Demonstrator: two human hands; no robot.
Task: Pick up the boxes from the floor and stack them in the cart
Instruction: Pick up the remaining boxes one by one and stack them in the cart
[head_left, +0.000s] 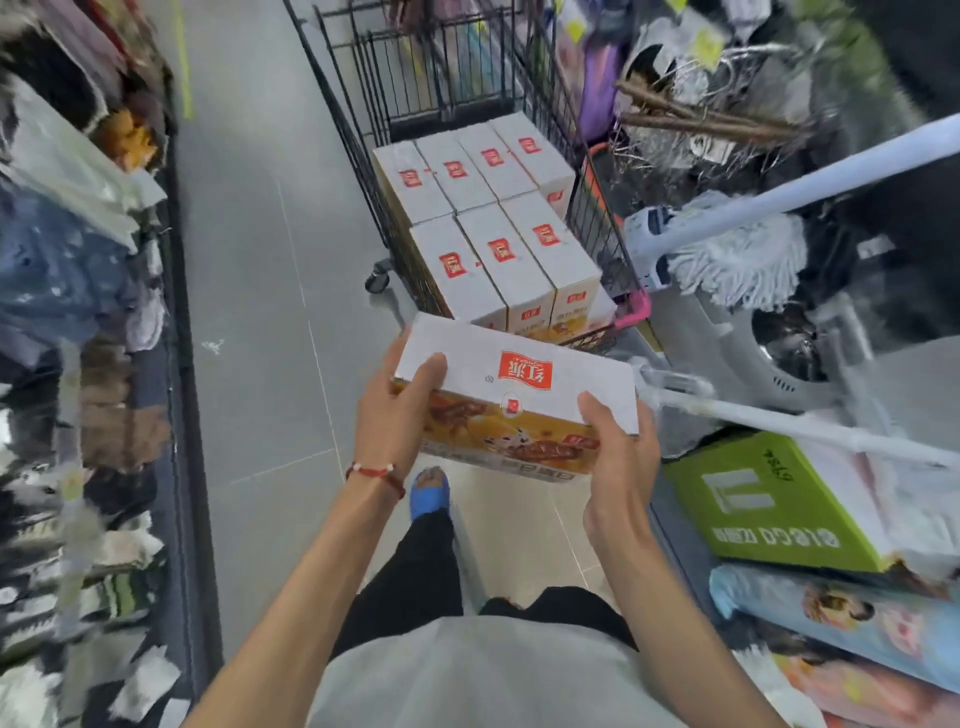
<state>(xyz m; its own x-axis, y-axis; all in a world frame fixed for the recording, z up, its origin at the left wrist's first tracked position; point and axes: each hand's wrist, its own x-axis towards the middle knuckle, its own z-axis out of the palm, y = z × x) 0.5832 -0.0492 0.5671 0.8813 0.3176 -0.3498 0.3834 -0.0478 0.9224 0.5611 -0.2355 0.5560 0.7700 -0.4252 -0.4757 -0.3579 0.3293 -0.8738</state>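
Observation:
I hold a white box (519, 374) with a red logo on top and an orange printed side, in front of my chest above the floor. My left hand (395, 410) grips its left end with the thumb on top. My right hand (615, 452) grips its right end, thumb over the top edge. Just beyond the held box stands a black wire cart (358, 156). Several matching white boxes (488, 208) fill the cart in two rows, tops level.
Grey tiled aisle floor (260, 312) runs along the cart's left. Shelves of goods (78, 312) line the left side. Mops (748, 254), a white pole (779, 421) and a green carton (769, 504) crowd the right. My blue sandal (428, 493) shows below the box.

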